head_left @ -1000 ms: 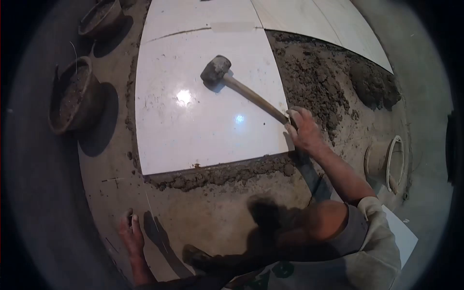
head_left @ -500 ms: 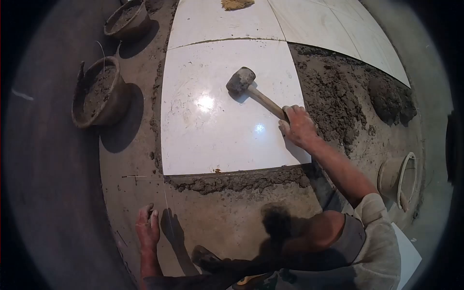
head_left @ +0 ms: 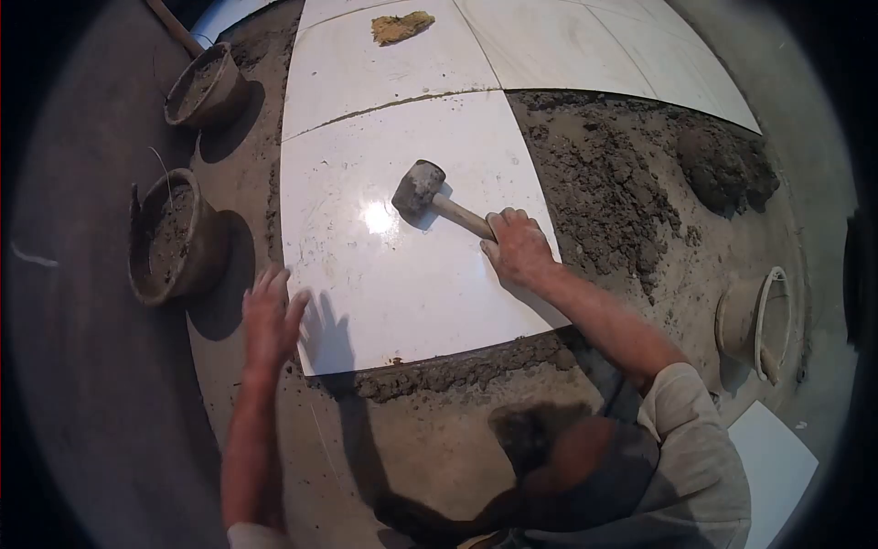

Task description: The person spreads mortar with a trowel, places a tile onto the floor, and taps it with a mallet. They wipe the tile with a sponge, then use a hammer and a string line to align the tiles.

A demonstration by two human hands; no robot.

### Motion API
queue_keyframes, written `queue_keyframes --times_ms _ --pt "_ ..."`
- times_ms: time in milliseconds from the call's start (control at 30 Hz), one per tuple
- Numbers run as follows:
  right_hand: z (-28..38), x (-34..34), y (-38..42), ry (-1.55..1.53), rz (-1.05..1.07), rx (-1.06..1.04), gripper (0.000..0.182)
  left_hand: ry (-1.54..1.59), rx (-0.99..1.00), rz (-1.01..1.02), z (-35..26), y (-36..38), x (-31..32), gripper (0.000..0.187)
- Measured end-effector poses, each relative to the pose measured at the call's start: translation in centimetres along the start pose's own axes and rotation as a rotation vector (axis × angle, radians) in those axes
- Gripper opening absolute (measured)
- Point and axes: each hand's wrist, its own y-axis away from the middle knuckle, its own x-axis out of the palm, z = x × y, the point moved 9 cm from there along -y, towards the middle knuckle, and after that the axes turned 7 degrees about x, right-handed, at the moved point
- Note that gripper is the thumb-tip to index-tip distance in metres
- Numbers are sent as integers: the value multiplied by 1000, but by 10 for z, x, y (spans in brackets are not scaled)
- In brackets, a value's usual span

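Note:
My right hand [head_left: 523,247] is wrapped round the wooden handle of a rubber mallet [head_left: 421,187]. The mallet's dark, dusty head rests over the middle of a large white floor tile [head_left: 366,302]. My left hand [head_left: 272,316] is raised near the tile's left edge, fingers spread and holding nothing, its shadow falling on the tile. Grey mortar [head_left: 457,371] shows in a rough strip along the tile's near edge. More loose mortar [head_left: 608,197] is spread over the bed to the right of the tile.
Two buckets of mortar stand on the left, a nearer bucket [head_left: 219,261] and a farther bucket [head_left: 240,96]. A yellow sponge [head_left: 401,28] lies on the tile behind. At right are a mortar heap [head_left: 727,174], a tipped pale bucket [head_left: 736,316] and another white tile [head_left: 771,471].
My left hand has moved forward from low at the left up to the tile's left edge, its fingers spreading. My right hand still grips the mallet over the tile. The view has shifted.

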Motion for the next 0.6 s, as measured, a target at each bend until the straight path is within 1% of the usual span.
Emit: queue_keyframes --times_ms 67,100,133,167,200,233,267,300,333,367,400,433,533,567,600 --pt "4 2 -6 -15 -23 -32 35 8 -72 -35 -8 -36 29 58" --pt "5 1 -8 -37 6 -42 40 9 -74 -31 -19 -52 40 58" --pt "3 4 -13 -32 13 -36 40 25 -150 -3 -25 -65 54 63" --pt "6 0 -17 -72 -41 -75 44 44 -224 26 -28 -74 67 68" --pt "8 -4 -21 -111 -95 -115 48 58 -221 35 -32 -82 76 68" --pt "7 2 -28 -138 -22 -130 56 38 -249 36 -33 -88 82 73" --pt "7 1 -33 -134 -9 -121 56 15 -277 42 -33 -93 89 79" --pt "8 -1 -36 -103 6 -99 58 20 -363 108 -28 -98 96 94" --pt "7 -2 -37 -74 27 -76 60 26 -360 133 -27 -99 101 94" --pt "5 2 -39 -72 119 -72 65 68 -436 166 -19 -97 107 100" --pt "0 5 -40 -74 133 -62 65 107 -513 194 -12 -96 112 106" --pt "-1 8 -39 -74 117 -86 66 113 -517 194 -13 -96 112 112" --pt "3 4 -36 -88 111 -110 67 76 -503 247 -9 -102 118 111" --pt "3 4 -38 -72 125 -111 64 34 -488 299 -11 -109 116 112" --pt "4 4 -39 -58 141 -112 62 28 -496 301 -13 -113 113 112"
